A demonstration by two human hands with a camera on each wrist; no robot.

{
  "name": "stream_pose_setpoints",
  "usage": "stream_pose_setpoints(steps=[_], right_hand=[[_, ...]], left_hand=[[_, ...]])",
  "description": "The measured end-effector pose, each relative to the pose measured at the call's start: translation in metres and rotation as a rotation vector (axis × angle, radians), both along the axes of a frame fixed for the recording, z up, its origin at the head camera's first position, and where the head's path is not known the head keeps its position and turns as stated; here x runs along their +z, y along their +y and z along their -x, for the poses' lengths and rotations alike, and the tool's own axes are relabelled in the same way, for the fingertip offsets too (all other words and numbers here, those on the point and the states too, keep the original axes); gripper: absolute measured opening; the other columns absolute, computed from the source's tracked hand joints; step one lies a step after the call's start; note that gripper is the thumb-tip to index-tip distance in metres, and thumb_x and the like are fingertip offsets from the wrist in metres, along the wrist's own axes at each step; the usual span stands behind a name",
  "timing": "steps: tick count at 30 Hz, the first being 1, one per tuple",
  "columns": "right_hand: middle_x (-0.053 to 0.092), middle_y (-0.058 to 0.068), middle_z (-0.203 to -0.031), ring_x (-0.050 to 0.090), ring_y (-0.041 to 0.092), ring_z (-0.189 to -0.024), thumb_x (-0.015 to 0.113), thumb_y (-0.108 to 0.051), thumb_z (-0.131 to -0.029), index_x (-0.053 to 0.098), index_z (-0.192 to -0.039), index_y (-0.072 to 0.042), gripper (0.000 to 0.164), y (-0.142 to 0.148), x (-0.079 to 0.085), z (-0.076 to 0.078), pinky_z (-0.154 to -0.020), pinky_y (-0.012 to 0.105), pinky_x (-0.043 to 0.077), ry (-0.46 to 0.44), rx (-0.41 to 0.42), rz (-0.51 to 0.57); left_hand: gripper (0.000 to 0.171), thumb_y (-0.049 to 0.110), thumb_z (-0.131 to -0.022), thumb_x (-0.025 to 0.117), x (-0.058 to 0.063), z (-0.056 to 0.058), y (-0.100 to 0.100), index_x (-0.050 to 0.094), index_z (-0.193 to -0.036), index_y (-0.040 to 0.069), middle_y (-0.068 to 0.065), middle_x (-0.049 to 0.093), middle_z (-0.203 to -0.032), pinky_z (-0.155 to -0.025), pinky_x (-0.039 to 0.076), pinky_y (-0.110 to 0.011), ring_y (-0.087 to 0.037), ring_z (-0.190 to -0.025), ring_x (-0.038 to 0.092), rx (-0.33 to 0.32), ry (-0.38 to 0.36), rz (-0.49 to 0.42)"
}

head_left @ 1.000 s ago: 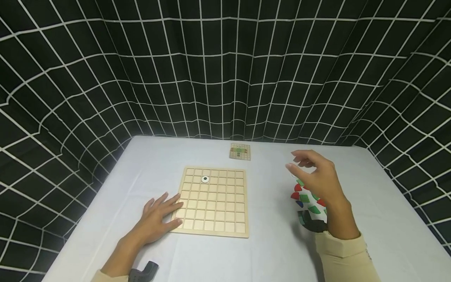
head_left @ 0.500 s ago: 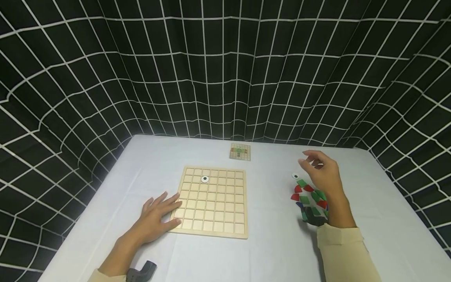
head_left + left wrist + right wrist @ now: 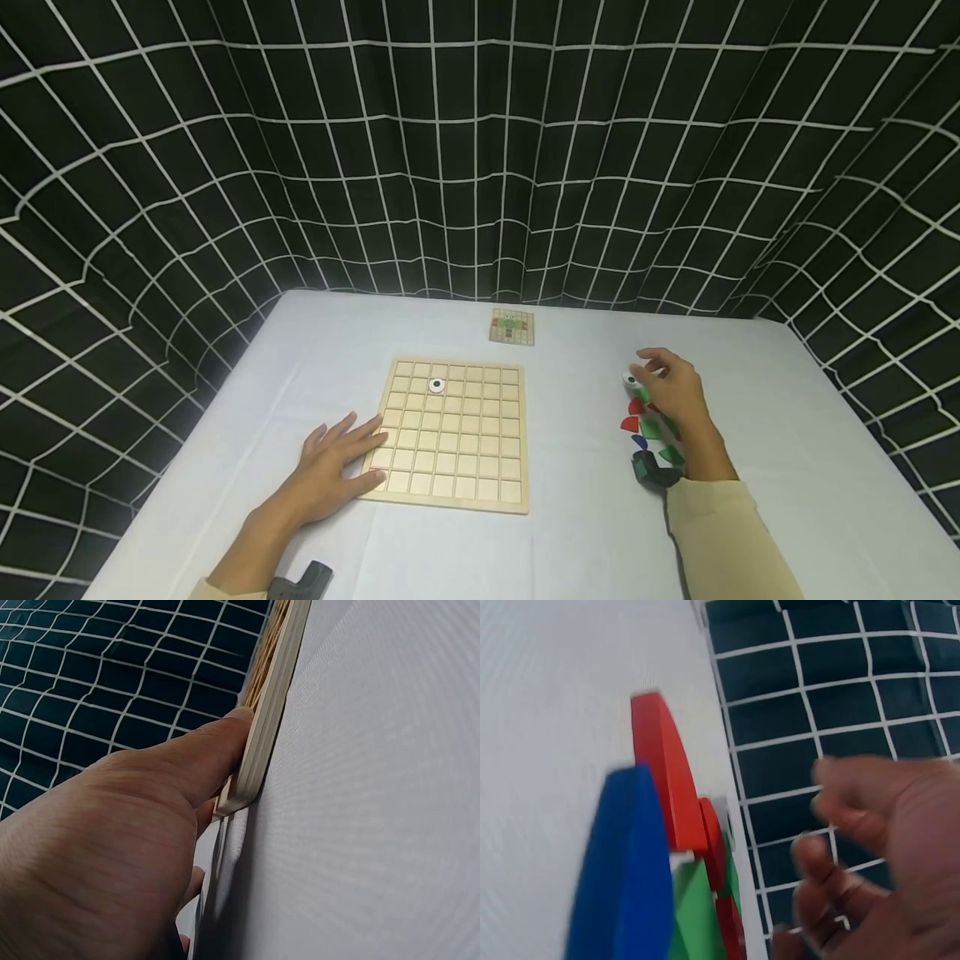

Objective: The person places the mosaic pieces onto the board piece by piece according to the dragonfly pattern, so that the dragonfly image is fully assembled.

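In the head view, my left hand rests on the left edge of a wooden grid board, its fingers spread; the left wrist view shows the thumb at the board's corner. One round white eye piece with a black dot sits in an upper cell. My right hand, fingers bent with a gap before the thumb, hovers over the coloured pieces on the right. A second eye piece lies right by its thumb, partly covered. Red pieces, green pieces and a blue piece lie beneath the hand and wrist.
A small pattern card lies on the white tablecloth behind the board. Black curtain with a white grid surrounds the table at the back and sides. Each wrist wears a dark camera mount.
My right hand first drew slightly right, uncovering the loose eye piece, then came down and toward me beside it. My left hand has stayed on the board's edge.
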State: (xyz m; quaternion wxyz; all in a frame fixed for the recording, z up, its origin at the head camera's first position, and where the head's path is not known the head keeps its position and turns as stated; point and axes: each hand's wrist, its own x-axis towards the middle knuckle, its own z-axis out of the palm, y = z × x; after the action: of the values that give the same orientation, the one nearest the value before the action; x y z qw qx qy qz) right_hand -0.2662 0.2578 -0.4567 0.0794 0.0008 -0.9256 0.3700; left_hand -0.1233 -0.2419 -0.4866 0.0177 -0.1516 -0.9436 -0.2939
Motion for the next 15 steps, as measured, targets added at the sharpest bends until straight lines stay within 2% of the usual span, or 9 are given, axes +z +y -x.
stream_pose_setpoints(steps=[7, 12, 15], right_hand=[[0.058, 0.027, -0.112, 0.054, 0.041, -0.100, 0.064, -0.033, -0.093, 0.058, -0.124, 0.002, 0.047, -0.002, -0.010, 0.000, -0.077, 0.052, 0.052, -0.122, -0.033, -0.086], [0.057, 0.029, -0.115, 0.054, 0.042, -0.101, 0.064, -0.036, -0.092, 0.058, -0.123, 0.003, 0.050, 0.000, -0.016, 0.001, -0.078, 0.053, 0.052, -0.161, -0.021, -0.123], [0.057, 0.028, -0.112, 0.053, 0.042, -0.098, 0.064, -0.033, -0.092, 0.059, -0.124, 0.001, 0.047, 0.000, -0.016, 0.002, -0.074, 0.051, 0.053, -0.163, -0.003, -0.149]], left_hand=[[0.056, 0.047, -0.085, 0.069, 0.000, 0.001, -0.001, 0.061, -0.131, 0.017, 0.002, 0.041, -0.149, -0.109, 0.001, -0.060, -0.035, -0.141, 0.023, -0.009, 0.018, -0.006], [0.057, 0.049, -0.084, 0.069, -0.004, 0.000, -0.001, 0.061, -0.132, 0.019, 0.005, 0.040, -0.149, -0.110, 0.001, -0.059, -0.032, -0.142, 0.022, 0.000, 0.002, 0.004], [0.057, 0.048, -0.084, 0.070, -0.004, 0.000, -0.001, 0.061, -0.131, 0.019, 0.006, 0.040, -0.149, -0.110, 0.001, -0.059, -0.032, -0.142, 0.021, 0.007, 0.002, -0.001]])
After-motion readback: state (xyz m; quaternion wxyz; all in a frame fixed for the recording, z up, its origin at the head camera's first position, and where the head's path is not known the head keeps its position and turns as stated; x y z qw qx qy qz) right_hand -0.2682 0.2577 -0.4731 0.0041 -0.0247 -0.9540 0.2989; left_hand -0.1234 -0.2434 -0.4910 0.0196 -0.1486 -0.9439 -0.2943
